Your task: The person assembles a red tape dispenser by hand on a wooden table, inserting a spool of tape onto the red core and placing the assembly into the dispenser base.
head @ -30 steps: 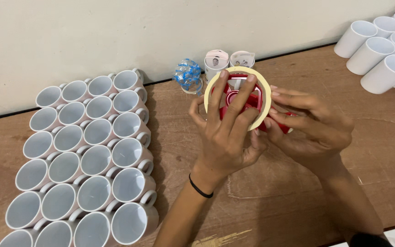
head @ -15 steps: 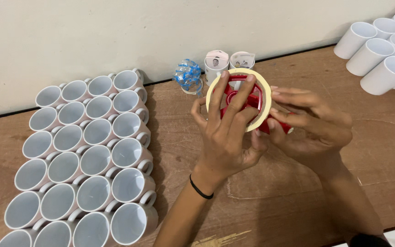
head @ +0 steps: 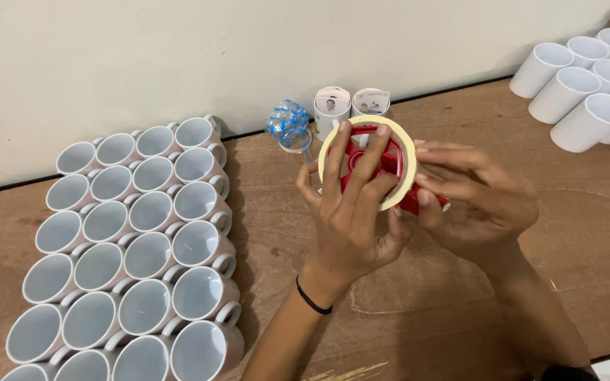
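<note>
Little has shifted since the earlier frames: both hands stay on the tape dispenser, and the left fingers have crept slightly further across the roll's face.

Left hand [head: 351, 219] is closed around the roll of cream masking tape [head: 404, 185], fingers spread over its front and thumb behind, apparently bracing it so it cannot turn. That roll sits on a red dispenser [head: 390, 164], held clear of the tabletop, above the middle of the wooden table [head: 460, 296] toward its far edge. Right hand [head: 478, 201] is curled against the roll's right side, fingertips pinching at its rim, seemingly where the loose end lies; whether tape is gripped between them cannot be told.

Near the table's far edge, just beyond the dispenser, stand two paper-wrapped mugs [head: 351, 106] and a crumpled blue-and-clear wrapper [head: 289, 123]. White mugs [head: 135, 247] are packed in touching rows along the left edge, mouths tipped toward the camera, within reach. More white mugs [head: 587, 77] cluster at the far right corner, well apart from the first group, presumably to keep the batches separate.
</note>
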